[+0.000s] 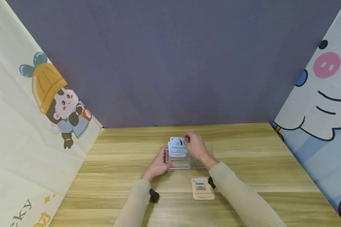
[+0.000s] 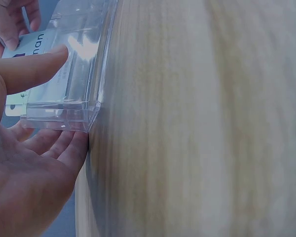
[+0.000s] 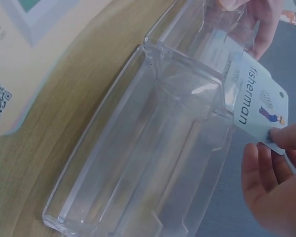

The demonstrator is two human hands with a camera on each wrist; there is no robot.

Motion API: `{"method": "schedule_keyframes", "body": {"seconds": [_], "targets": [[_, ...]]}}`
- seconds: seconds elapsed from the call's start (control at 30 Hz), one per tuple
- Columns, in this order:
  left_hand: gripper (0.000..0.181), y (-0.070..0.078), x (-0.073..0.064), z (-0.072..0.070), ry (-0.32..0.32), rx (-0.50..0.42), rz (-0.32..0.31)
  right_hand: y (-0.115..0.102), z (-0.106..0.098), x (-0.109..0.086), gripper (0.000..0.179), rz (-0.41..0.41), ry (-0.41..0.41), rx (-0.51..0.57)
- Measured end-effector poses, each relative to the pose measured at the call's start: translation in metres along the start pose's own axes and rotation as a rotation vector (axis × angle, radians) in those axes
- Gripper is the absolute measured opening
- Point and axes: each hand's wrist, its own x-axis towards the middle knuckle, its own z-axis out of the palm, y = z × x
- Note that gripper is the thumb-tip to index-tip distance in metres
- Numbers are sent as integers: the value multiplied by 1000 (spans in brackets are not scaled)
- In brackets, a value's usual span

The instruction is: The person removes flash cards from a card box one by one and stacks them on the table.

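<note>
A clear plastic card holder with two compartments side by side stands on the wooden table. My left hand grips its left end, thumb over the front and fingers round the side, as the left wrist view shows. At the top right corner, my right hand pinches a light-blue card that reads "fisherman". This card's lower part sits in the left compartment, and at least one more light-blue card shows behind it. No card shows in the right compartment.
A peach card reading "clean the classroom" lies flat in front of the holder, near the right sleeve, with a wrist camera partly over it. A grey wall rises behind the table; printed curtains hang on both sides.
</note>
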Motion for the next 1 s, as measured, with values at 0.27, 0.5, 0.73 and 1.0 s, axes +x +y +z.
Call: {"method": "schedule_keyframes", "body": {"seconds": [0.27,0.5,0.73,1.0], "targets": [[91,0,0,0,-4,-3,9,1,-1,1,15,-44,23,34],[92,1,0,1,6,17,-4,1,-4,1,17,-73,15,48],[92,-1,0,1,8,14,-4,-1,-11,-1,21,-74,17,71],[91,1,-1,2,10,17,-4,1,-16,-4,19,-88,37,96]]}}
